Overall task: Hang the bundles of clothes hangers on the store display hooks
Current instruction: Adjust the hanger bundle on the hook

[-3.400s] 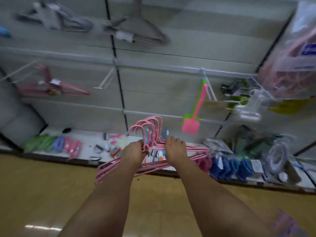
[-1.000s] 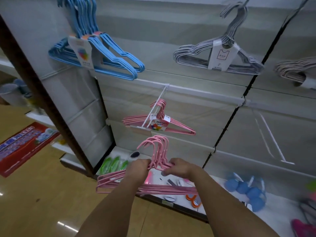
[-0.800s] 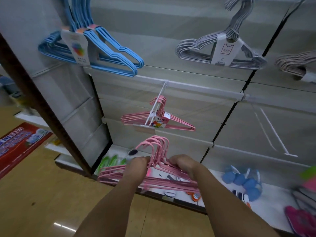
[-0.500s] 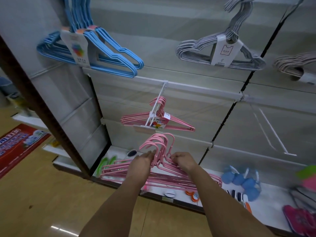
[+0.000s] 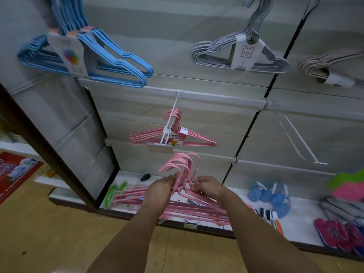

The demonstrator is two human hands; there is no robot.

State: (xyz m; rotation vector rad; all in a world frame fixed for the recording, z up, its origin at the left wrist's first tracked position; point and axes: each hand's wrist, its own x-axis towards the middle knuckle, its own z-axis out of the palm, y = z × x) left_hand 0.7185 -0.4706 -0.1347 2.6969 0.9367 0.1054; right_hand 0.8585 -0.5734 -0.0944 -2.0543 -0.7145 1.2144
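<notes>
Both hands hold the pink bundle [image 5: 183, 196] just below the white hook [image 5: 171, 123], where a labelled pink set [image 5: 173, 137] already hangs. The left hand [image 5: 160, 191] presses its fingers along the necks on one side; the right hand [image 5: 208, 187] curls round them on the other.

To do this step well, the splayed hook tops should probably be squeezed together first, so they slide onto the hook as one. Then lift the bundle above the hook's tip, past the price tag [image 5: 159, 148] at its front end, and push it back behind the tag. A stray hook top could catch on the tag or on the hanging set.

The wall panels carry blue hangers [image 5: 118, 64] upper left, grey hangers [image 5: 236, 54] upper right and a bare hook [image 5: 301, 142] to the right. The bottom shelf [image 5: 299, 223] holds small goods, blurred. The floor [image 5: 49, 239] is tan and glossy.
</notes>
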